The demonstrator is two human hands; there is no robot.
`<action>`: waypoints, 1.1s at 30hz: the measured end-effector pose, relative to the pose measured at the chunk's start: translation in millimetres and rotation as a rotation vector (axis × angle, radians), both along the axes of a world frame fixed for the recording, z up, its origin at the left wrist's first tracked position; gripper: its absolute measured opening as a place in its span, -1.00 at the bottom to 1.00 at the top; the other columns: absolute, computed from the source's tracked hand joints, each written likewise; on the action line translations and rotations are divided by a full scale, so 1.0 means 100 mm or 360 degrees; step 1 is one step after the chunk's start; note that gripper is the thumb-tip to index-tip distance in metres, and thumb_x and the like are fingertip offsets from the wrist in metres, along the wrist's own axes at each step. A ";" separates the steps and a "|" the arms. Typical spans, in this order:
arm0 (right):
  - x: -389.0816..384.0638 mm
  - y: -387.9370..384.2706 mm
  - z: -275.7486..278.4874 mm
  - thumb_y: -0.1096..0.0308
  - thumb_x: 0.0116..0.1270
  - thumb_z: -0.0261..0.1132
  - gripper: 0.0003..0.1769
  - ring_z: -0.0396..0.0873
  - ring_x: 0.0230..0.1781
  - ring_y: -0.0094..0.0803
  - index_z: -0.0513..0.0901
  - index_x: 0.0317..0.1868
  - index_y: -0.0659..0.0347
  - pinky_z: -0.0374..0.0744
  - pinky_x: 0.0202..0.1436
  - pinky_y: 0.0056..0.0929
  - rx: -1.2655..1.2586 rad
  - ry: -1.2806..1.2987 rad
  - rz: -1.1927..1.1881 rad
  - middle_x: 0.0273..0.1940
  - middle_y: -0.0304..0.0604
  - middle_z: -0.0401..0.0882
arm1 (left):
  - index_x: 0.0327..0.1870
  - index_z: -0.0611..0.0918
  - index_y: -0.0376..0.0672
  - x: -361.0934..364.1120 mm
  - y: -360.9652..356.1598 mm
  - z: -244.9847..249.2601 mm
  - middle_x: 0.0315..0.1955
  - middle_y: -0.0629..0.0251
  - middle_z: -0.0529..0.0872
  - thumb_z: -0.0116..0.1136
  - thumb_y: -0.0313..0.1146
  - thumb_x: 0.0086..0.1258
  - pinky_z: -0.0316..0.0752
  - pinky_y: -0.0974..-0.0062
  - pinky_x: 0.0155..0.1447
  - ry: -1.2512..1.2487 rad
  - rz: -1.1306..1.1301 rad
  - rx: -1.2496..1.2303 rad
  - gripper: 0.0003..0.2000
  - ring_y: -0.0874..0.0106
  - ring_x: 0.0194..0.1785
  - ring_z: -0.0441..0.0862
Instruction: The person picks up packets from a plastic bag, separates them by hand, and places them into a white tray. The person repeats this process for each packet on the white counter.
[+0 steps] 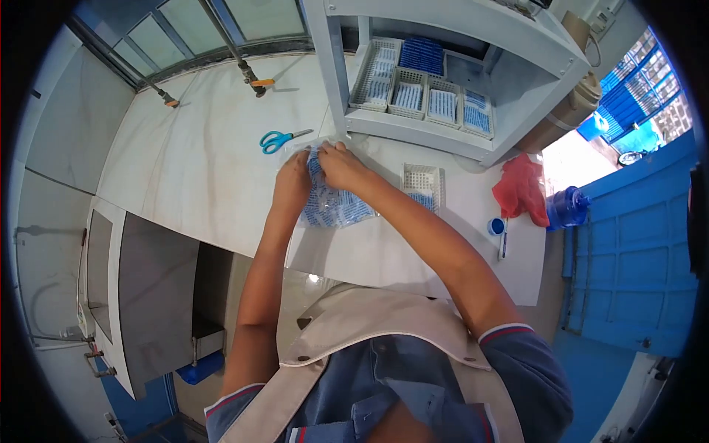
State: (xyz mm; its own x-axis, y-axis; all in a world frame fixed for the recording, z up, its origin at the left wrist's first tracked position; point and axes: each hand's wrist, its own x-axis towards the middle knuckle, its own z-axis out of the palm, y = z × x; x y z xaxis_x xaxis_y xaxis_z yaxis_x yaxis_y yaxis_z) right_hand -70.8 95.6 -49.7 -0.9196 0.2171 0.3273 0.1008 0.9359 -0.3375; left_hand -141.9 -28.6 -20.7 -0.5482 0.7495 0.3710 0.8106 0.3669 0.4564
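A clear plastic bag holding blue-and-white printed packets lies on the white counter in front of me. My left hand grips the bag's far end with bent fingers. Close beside it, my right hand is closed on the same end, with its fingertips near those of the left. Just beyond the hands, scissors with teal handles rest on the counter, blades pointing right. To the right of my forearm stands a small white basket with some blue-and-white packets at its near end.
A white shelf unit at the back holds several baskets of packets. On the right are a red plastic bag, a small blue-topped container, a marker and a blue water jug. Orange-handled valves stand at the back left.
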 end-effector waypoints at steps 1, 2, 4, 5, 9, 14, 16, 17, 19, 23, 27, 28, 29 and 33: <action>0.01 -0.02 0.17 0.49 0.09 0.19 -0.71 0.44 0.05 -0.03 0.62 -0.14 0.36 0.42 0.18 -0.21 0.0005 0.0000 0.0008 -0.03 0.05 0.54 | 0.04 0.53 -0.31 0.02 0.02 0.03 -0.11 -0.07 0.63 -0.05 -0.60 0.17 0.50 0.18 -0.03 0.0000 0.0008 0.0005 -0.64 0.01 -0.09 0.59; 0.04 -0.02 0.33 0.46 0.07 0.21 -0.70 0.40 0.09 -0.03 0.62 -0.15 0.35 0.40 0.21 -0.19 -0.0061 -0.0291 0.0070 -0.02 0.04 0.52 | 0.04 0.52 -0.30 0.06 0.02 0.06 -0.12 -0.03 0.63 -0.02 -0.58 0.17 0.49 0.20 -0.02 -0.0035 0.0019 -0.0142 -0.64 0.01 -0.09 0.57; 0.09 0.04 0.39 0.44 0.05 0.24 -0.69 0.37 0.12 -0.02 0.62 -0.15 0.35 0.37 0.24 -0.18 -0.0122 -0.0592 0.0124 -0.01 0.02 0.50 | 0.05 0.51 -0.29 0.09 0.03 0.02 -0.14 0.00 0.64 0.01 -0.56 0.17 0.49 0.21 -0.01 -0.0080 0.0022 -0.0282 -0.64 0.02 -0.09 0.56; 0.13 0.07 0.41 0.44 0.06 0.24 -0.71 0.38 0.10 -0.04 0.62 -0.17 0.35 0.40 0.21 -0.19 -0.0038 -0.0502 0.0204 -0.03 0.03 0.50 | 0.03 0.51 -0.27 0.10 0.02 0.01 -0.14 0.04 0.63 0.07 -0.53 0.14 0.48 0.25 0.00 0.0068 -0.0063 -0.0321 -0.64 0.05 -0.08 0.54; 0.14 0.12 0.16 0.46 0.09 0.23 -0.79 0.44 0.03 -0.06 0.61 -0.23 0.30 0.47 0.10 -0.21 -0.0095 -0.0176 0.0262 -0.09 0.05 0.53 | -0.03 0.57 -0.25 0.18 -0.04 -0.03 -0.08 0.10 0.60 0.25 -0.44 0.06 0.41 0.25 0.10 0.0283 -0.0093 -0.0422 -0.62 0.13 0.03 0.49; 0.13 0.18 0.03 0.48 0.13 0.18 -0.86 0.52 -0.10 -0.10 0.59 -0.27 0.27 0.51 0.00 -0.22 0.0038 -0.0064 0.0375 -0.21 -0.01 0.57 | -0.14 0.59 -0.23 0.10 -0.04 0.00 -0.19 0.14 0.58 0.26 -0.41 0.06 0.43 0.26 0.02 0.0316 -0.0190 -0.0423 -0.70 0.16 -0.03 0.49; 0.14 0.20 0.06 0.48 0.15 0.17 -0.87 0.54 -0.14 -0.11 0.58 -0.27 0.27 0.52 -0.02 -0.21 0.0127 0.0019 0.0403 -0.25 -0.03 0.58 | -0.19 0.60 -0.22 0.06 -0.06 -0.03 -0.24 0.17 0.57 0.25 -0.41 0.08 0.45 0.28 -0.05 0.0414 -0.0265 -0.0327 -0.75 0.20 -0.07 0.50; 0.15 0.21 0.07 0.46 0.16 0.17 -0.86 0.55 -0.14 -0.09 0.59 -0.27 0.26 0.52 -0.02 -0.22 0.0071 0.0018 0.0415 -0.27 -0.02 0.59 | -0.20 0.59 -0.21 0.04 -0.07 -0.04 -0.27 0.19 0.58 0.22 -0.42 0.11 0.45 0.28 -0.06 0.0445 -0.0255 -0.0320 -0.78 0.21 -0.11 0.52; 0.21 0.22 0.20 0.44 0.16 0.16 -0.85 0.56 -0.14 -0.08 0.59 -0.26 0.25 0.52 -0.02 -0.22 0.0018 0.0016 0.0432 -0.29 0.00 0.59 | -0.20 0.59 -0.21 0.05 -0.08 -0.04 -0.30 0.21 0.59 0.18 -0.43 0.15 0.45 0.29 -0.07 0.0476 -0.0240 -0.0312 -0.81 0.23 -0.14 0.53; 0.34 0.28 0.36 0.38 0.19 0.18 -0.86 0.58 -0.20 -0.04 0.57 -0.26 0.22 0.53 -0.10 -0.19 -0.0288 0.0013 0.0483 -0.29 0.03 0.59 | -0.21 0.60 -0.20 0.25 -0.08 0.08 -0.33 0.23 0.62 0.15 -0.44 0.21 0.44 0.31 -0.08 0.0453 -0.0154 -0.0186 -0.85 0.23 -0.17 0.56; 0.51 0.24 0.61 0.34 0.26 0.20 -0.84 0.55 -0.21 -0.09 0.54 -0.21 0.23 0.52 -0.13 -0.26 -0.0600 -0.0212 0.0300 -0.28 -0.06 0.58 | -0.27 0.60 -0.19 0.26 -0.12 0.10 -0.35 0.17 0.66 0.11 -0.43 0.25 0.44 0.31 -0.15 0.0316 -0.0119 -0.0055 -0.91 0.23 -0.22 0.60; 0.50 0.27 0.60 0.34 0.26 0.20 -0.84 0.55 -0.21 -0.09 0.54 -0.21 0.23 0.52 -0.13 -0.26 -0.0595 -0.0213 0.0305 -0.28 -0.06 0.58 | -0.27 0.60 -0.19 0.28 -0.12 0.10 -0.35 0.17 0.66 0.11 -0.43 0.25 0.44 0.31 -0.15 0.0317 -0.0114 -0.0051 -0.91 0.23 -0.22 0.60; 0.48 0.31 0.60 0.35 0.25 0.23 -0.82 0.55 -0.20 -0.09 0.53 -0.17 0.23 0.52 -0.12 -0.28 -0.0874 -0.0157 0.0351 -0.25 -0.06 0.58 | -0.26 0.60 -0.20 0.29 -0.12 0.10 -0.37 0.15 0.67 0.12 -0.43 0.26 0.45 0.27 -0.19 0.0232 -0.0056 0.0074 -0.90 0.20 -0.28 0.61; 0.44 0.39 0.41 0.44 0.20 0.28 -0.69 0.56 -0.23 -0.21 0.50 -0.04 0.24 0.52 -0.13 -0.37 -0.0790 0.0057 0.0492 -0.14 -0.10 0.55 | -0.25 0.56 -0.26 0.35 -0.08 0.16 -0.43 0.05 0.67 0.12 -0.44 0.31 0.46 0.24 -0.32 -0.0135 0.0061 0.0258 -0.90 0.09 -0.40 0.61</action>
